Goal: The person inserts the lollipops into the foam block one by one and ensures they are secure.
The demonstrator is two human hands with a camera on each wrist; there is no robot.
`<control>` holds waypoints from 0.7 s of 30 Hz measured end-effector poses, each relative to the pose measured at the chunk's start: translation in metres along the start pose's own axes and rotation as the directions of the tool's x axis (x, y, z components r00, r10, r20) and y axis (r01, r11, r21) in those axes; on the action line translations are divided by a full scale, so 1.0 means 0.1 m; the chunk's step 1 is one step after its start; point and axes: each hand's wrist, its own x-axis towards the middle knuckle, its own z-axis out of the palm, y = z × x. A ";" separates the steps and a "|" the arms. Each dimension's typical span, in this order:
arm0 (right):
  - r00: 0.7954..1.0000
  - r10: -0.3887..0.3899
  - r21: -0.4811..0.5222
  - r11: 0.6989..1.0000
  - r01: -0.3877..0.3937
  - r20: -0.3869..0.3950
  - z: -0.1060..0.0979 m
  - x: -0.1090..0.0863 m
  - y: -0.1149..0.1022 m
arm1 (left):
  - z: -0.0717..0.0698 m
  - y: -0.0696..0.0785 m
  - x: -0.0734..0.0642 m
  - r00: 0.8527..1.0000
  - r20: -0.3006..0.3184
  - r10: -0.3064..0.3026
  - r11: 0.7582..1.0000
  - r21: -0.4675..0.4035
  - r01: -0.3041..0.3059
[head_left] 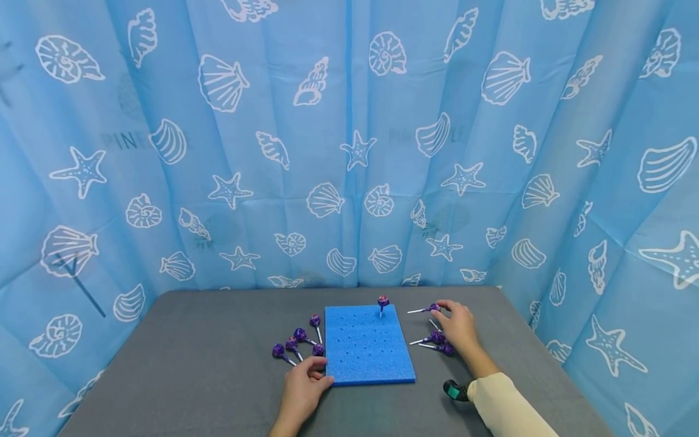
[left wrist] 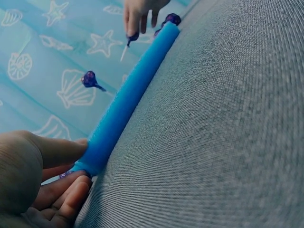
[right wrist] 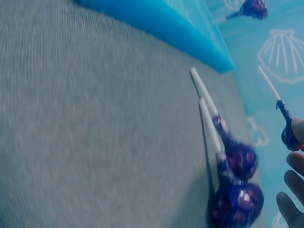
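A blue foam board (head_left: pixel 377 367) dotted with small holes lies on the grey table. My left hand (head_left: pixel 303 388) grips its near left corner between thumb and fingers. By its purple-wrapped head, my right hand (head_left: pixel 459 328) pinches a lollipop (right wrist: pixel 286 121) to the right of the board, the white stick pointing left. Another lollipop (head_left: pixel 383 301) stands upright in the board near its far right corner. Below my right hand, several lollipops (right wrist: pixel 237 204) lie on the table, partly overlapping. Several more lollipops (head_left: pixel 292 346) lie left of the board, close to my left hand.
A black strap-like object with a green patch (head_left: pixel 454 390) shows at my right wrist. The grey table (head_left: pixel 218 376) reaches back to a blue curtain (head_left: pixel 349 152) printed with white shells and starfish, which also hangs along both sides.
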 end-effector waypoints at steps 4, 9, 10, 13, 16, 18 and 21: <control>1.000 -0.028 0.053 0.998 0.028 0.000 0.04 0.01 -0.08 | -0.01 0.01 0.01 1.000 0.011 -0.011 1.000 0.016 0.011; 0.999 -0.046 0.081 0.996 0.045 0.010 0.09 -0.01 -0.15 | -0.02 0.01 0.03 0.999 0.031 -0.028 1.000 0.015 0.028; 0.999 -0.048 0.083 0.995 0.047 0.011 0.10 -0.01 -0.17 | -0.02 0.01 0.04 0.999 0.038 -0.036 0.999 0.013 0.036; 0.998 -0.063 0.102 0.993 0.062 0.006 0.14 -0.02 -0.20 | -0.03 0.00 0.04 0.997 0.055 -0.051 0.999 0.009 0.051; 0.996 -0.087 0.106 0.991 0.087 0.000 0.18 -0.02 -0.24 | -0.03 0.00 0.04 0.997 0.053 -0.049 0.999 0.006 0.048; 0.995 -0.095 0.110 0.989 0.095 -0.002 0.21 -0.02 -0.26 | -0.03 0.00 0.03 0.998 0.047 -0.043 0.999 0.003 0.043; 0.995 -0.099 0.114 0.989 0.098 -0.001 0.25 -0.02 -0.29 | -0.03 0.01 0.03 0.998 0.039 -0.039 0.999 0.003 0.039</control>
